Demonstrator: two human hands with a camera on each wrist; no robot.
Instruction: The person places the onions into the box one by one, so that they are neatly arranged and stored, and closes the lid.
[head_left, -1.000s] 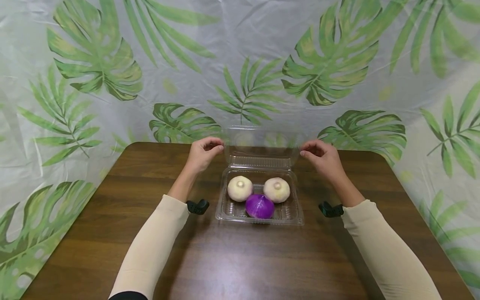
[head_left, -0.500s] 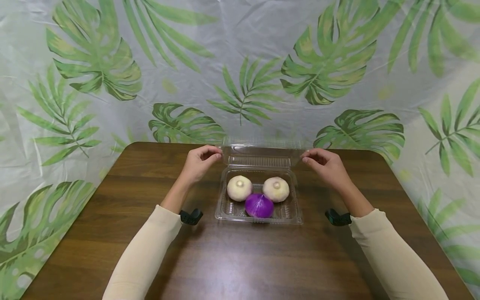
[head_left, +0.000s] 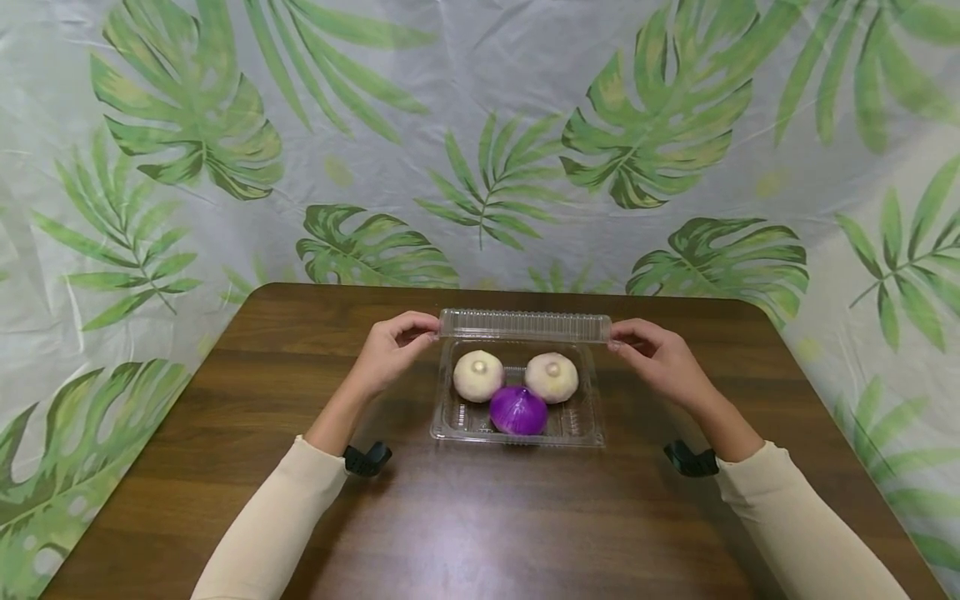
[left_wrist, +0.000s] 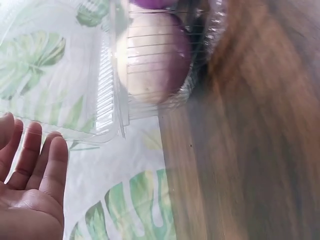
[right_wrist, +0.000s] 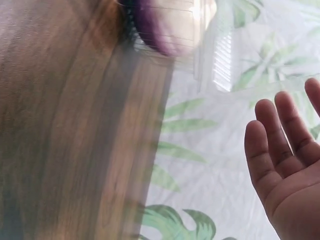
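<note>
A clear plastic clamshell container sits on the wooden table in the head view, its hinged lid raised at the back and tilted toward me. Inside lie two whitish turnip-like vegetables side by side, with a glossy purple, onion-like one in front. In the left wrist view, a pale vegetable shows a purple side through the ribbed plastic. My left hand pinches the lid's left edge between thumb and fingers. At the opposite edge, my right hand pinches the lid likewise.
The dark brown table extends around the container. Behind it hangs a pale cloth printed with green leaves. A black wrist strap is on the left wrist, and another strap is on the right.
Both hands have brought the lid forward and down from nearly upright, drawing back toward me with it. The container base and the vegetables have stayed in place.
</note>
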